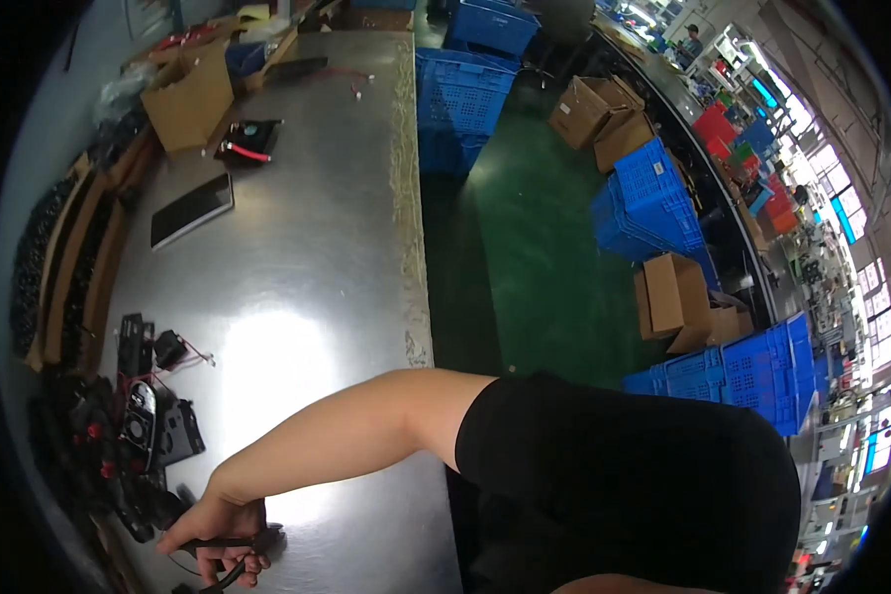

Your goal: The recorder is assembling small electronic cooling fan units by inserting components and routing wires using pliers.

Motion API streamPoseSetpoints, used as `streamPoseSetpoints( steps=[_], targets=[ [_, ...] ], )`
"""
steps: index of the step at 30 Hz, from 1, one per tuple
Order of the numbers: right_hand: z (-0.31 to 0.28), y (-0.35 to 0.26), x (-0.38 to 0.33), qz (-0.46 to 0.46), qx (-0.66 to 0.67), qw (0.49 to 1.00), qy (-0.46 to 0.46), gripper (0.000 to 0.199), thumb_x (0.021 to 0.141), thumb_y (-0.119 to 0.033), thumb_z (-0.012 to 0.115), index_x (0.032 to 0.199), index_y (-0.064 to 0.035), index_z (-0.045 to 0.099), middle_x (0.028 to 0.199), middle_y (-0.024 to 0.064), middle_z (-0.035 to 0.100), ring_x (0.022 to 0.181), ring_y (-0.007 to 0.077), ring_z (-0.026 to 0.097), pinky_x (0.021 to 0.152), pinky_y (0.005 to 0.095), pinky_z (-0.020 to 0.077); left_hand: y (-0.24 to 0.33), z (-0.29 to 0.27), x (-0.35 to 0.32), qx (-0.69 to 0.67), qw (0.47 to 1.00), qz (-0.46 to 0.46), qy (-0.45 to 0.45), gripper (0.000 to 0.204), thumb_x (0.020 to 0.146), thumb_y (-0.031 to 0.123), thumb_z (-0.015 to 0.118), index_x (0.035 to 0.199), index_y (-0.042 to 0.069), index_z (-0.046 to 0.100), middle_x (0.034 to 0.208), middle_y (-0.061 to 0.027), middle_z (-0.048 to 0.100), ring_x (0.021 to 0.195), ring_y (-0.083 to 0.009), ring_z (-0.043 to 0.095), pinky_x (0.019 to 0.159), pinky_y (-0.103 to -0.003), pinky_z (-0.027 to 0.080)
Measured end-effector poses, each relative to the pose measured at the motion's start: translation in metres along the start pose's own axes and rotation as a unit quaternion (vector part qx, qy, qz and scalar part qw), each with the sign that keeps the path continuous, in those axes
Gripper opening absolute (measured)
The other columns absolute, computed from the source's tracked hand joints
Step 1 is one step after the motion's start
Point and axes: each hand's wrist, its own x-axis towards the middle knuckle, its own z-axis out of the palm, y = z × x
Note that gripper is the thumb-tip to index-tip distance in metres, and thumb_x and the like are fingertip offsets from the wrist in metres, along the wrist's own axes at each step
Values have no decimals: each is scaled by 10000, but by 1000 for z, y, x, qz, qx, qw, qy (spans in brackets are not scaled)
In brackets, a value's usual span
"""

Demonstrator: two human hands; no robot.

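Observation:
My right arm, in a short black sleeve, reaches across the metal table (pixel 307 267) to its near left part. There my right hand (pixel 223 530) is closed around a black plier-like hand tool (pixel 265 540), whose dark head sticks out on the right. Its exact kind is hard to make out. Just beyond this hand lie a black part with a round fan-like face (pixel 141 416), a flat black housing (pixel 178 434) and a small black block with thin wires (pixel 171 348). Only a sliver of my other arm shows at the lower edge; my left hand is out of sight.
Dark tools with red accents (pixel 99 436) crowd the table's left edge. Farther up are long cardboard trays (pixel 64 267), a flat dark-screened device (pixel 193 210), a black part with a red strip (pixel 247 144) and an open carton (pixel 188 104). Blue crates (pixel 460 94) stand beyond the table's right edge.

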Motion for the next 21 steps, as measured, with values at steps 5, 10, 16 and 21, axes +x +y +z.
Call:
streamPoseSetpoints(
  steps=[5,10,16,21],
  targets=[
    [-11,-7,-11,61,139,983,-104,1032,909,-914,213,1304,-28,564,904,281,671,668,355,628,709,482,472,20,-58,59,-8,999,20,25,595,1027,382,575,1461,-20,518,1399,-290,585,1284,-419,561,1102,-516,432],
    [-4,-13,-5,53,129,982,-130,1016,897,-924,228,1170,-22,606,797,192,591,696,325,590,687,445,465,60,-95,98,-30,998,41,30,572,1024,352,582,1457,-17,524,1416,-302,569,1285,-431,563,1094,-523,437],
    [17,-5,-1,-47,-54,997,-22,1172,889,-932,175,1357,38,636,987,214,604,878,372,631,880,538,516,54,-158,32,-11,999,-16,-35,546,1020,315,590,1451,-14,531,1436,-317,551,1285,-445,566,1085,-532,443],
    [57,17,-21,-137,26,987,76,844,1013,-783,259,1380,-150,680,860,118,692,652,185,652,532,319,486,52,-321,-272,230,927,-222,-196,470,1008,234,607,1408,-9,562,1496,-318,493,1339,-497,502,1118,-554,412]
  ],
)
